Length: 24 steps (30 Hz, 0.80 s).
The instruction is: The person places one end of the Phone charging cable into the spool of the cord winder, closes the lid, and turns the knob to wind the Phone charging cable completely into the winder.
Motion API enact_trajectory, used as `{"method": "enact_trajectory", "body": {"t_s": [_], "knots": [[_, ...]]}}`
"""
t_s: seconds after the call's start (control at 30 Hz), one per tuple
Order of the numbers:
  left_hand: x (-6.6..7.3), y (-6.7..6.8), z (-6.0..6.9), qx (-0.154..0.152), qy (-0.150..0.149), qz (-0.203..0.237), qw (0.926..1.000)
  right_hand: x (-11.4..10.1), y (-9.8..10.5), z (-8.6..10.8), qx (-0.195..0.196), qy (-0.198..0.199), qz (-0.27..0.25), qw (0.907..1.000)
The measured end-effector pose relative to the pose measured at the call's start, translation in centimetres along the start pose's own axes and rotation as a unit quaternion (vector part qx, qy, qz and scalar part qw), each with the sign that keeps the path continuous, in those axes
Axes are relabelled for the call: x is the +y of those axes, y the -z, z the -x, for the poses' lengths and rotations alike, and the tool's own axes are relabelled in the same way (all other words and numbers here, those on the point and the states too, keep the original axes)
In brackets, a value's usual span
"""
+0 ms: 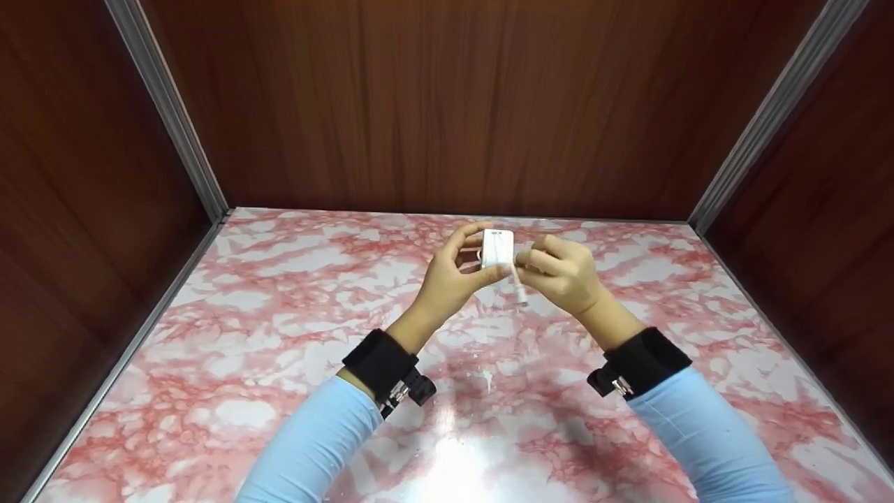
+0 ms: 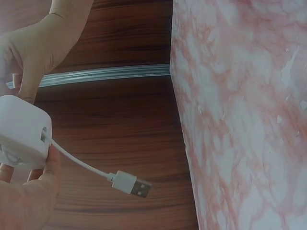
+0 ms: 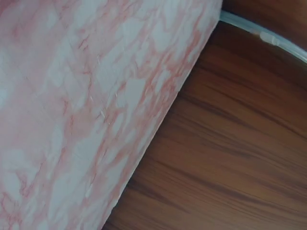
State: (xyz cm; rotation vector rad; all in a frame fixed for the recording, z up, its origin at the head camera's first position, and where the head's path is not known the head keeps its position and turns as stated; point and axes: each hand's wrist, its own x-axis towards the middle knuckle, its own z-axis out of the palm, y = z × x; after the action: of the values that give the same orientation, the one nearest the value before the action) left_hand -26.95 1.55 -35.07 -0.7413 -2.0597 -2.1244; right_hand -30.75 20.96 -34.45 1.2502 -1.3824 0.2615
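Above the table, whose surface was marbled in pinkish red and white, the box was white with small dark marks, its cable white, and the plug white with a silvery end. Also over the table, the sleeves were plain light blue and the wristbands black. Behind the table, the back panel was reddish-brown with darker vertical wood grain, and corner strips rising from its far corners were grey.

Beneath the left hand and right hand lies a red-and-white marbled tabletop. Beyond them stands a wood-grain back panel; grey metal corner strips and wood-grain side panels flank them, well apart.
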Motion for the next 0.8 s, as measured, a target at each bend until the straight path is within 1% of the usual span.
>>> {"method": "enact_trajectory", "body": {"t_s": [0.03,0.07,0.1,0.13,0.17,0.2,0.23,0.27,0.3,0.33,0.37,0.4,0.43,0.47,0.5,0.53,0.57,0.67,0.73,0.8], "knots": [[-0.1,0.0,0.0,0.002,0.001,0.001,1.0,-0.1,0.1,0.0,-0.014,-0.019,-0.007,0.9997],[-0.2,0.1,0.0,0.003,0.003,0.003,1.0,-0.2,0.2,0.0,-0.033,-0.052,-0.022,0.9979],[-0.2,0.1,0.0,0.006,0.003,0.007,1.0,-0.3,0.3,0.0,-0.056,-0.099,-0.044,0.9925],[-0.3,0.2,0.0,0.009,0.003,0.007,0.9999,-0.4,0.5,0.0,-0.081,-0.159,-0.076,0.981],[-0.4,0.2,0.0,0.012,0.001,0.009,0.9999,-0.6,0.7,-0.1,-0.104,-0.234,-0.116,0.9596],[-0.5,0.2,0.0,0.015,-0.001,0.01,0.9998,-0.7,0.9,-0.3,-0.123,-0.315,-0.165,0.9267],[-0.5,0.2,-0.1,0.018,-0.004,0.01,0.9998,-0.8,1.0,-0.4,-0.136,-0.394,-0.219,0.8821],[-0.5,0.3,-0.1,0.021,-0.005,0.01,0.9997,-0.8,1.2,-0.7,-0.145,-0.466,-0.27,0.8301],[-0.4,0.3,-0.1,0.024,-0.006,0.009,0.9997,-0.9,1.3,-0.9,-0.152,-0.53,-0.312,0.7738],[-0.5,0.3,-0.1,0.026,-0.007,0.007,0.9996,-0.9,1.4,-1.2,-0.162,-0.582,-0.344,0.7185],[-0.5,0.3,-0.1,0.027,-0.007,0.006,0.9996,-0.8,1.4,-1.5,-0.17,-0.624,-0.37,0.6669],[-0.5,0.3,-0.2,0.028,-0.008,0.004,0.9996,-0.8,1.5,-1.8,-0.179,-0.651,-0.393,0.6249],[-0.5,0.4,-0.2,0.028,-0.009,0.003,0.9996,-0.8,1.5,-2.0,-0.185,-0.67,-0.411,0.5902],[-0.5,0.4,-0.2,0.029,-0.009,0.001,0.9995,-0.7,1.6,-2.2,-0.19,-0.683,-0.422,0.5653],[-0.6,0.4,-0.1,0.028,-0.01,0.001,0.9996,-0.8,1.6,-2.4,-0.192,-0.694,-0.428,0.5458],[-0.6,0.4,-0.1,0.028,-0.01,0.0,0.9996,-0.8,1.7,-2.5,-0.195,-0.702,-0.433,0.5303],[-0.7,0.4,-0.1,0.028,-0.011,0.0,0.9996,-0.8,1.8,-2.7,-0.195,-0.71,-0.437,0.5173],[-0.7,0.5,0.0,0.026,-0.012,0.001,0.9996,-0.8,2.0,-3.0,-0.193,-0.729,-0.445,0.4837],[-0.7,0.5,0.0,0.026,-0.013,0.002,0.9996,-0.9,2.1,-3.1,-0.196,-0.736,-0.456,0.4607],[-0.7,0.6,0.1,0.028,-0.014,0.003,0.9995,-1.0,2.0,-3.2,-0.193,-0.741,-0.469,0.4396]]}}
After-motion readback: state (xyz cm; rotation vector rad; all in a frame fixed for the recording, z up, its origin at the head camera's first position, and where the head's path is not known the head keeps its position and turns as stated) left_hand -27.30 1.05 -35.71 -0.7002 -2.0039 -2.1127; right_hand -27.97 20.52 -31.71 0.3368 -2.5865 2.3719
